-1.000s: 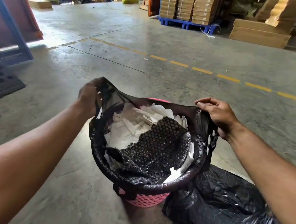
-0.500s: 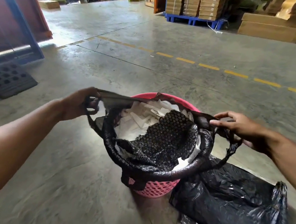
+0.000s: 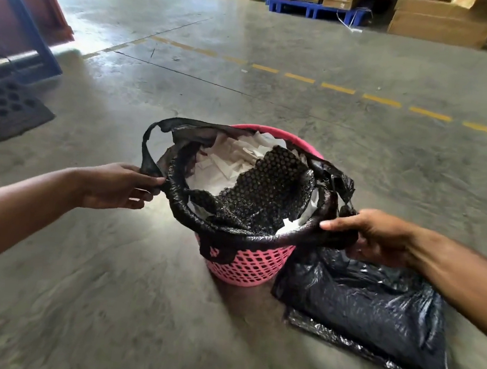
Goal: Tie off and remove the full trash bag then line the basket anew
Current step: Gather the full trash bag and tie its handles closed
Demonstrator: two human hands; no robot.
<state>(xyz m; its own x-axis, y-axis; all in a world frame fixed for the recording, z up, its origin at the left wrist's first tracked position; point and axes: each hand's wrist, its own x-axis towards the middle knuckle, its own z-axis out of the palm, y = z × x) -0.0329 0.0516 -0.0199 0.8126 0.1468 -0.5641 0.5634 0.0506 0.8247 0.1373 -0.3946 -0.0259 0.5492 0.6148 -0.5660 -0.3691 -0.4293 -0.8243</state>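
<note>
1. Pink basket (image 3: 250, 267) stood on concrete floor (image 3: 107, 290), mesh sides visible.
2. Black trash bag (image 3: 232, 230) lined it; rim rolled over near edge, peeled off far edge so pink rim showed.
3. Inside: white paper scraps (image 3: 223, 161) w/ black bubble wrap (image 3: 269, 184) on top.
4. Left hand (image 3: 117, 185) pinched bag's left handle loop, pulled out to the side.
5. Right hand (image 3: 371, 235) gripped bunched bag plastic at right side of rim.
6. Second black bag (image 3: 372, 312) lay flat on floor, just right of basket, touching its base.
7. Bkgd: dashed yellow line (image 3: 337, 88), blue pallet (image 3: 309, 9) w/ cartons, black mat (image 3: 5, 108) far left.
</note>
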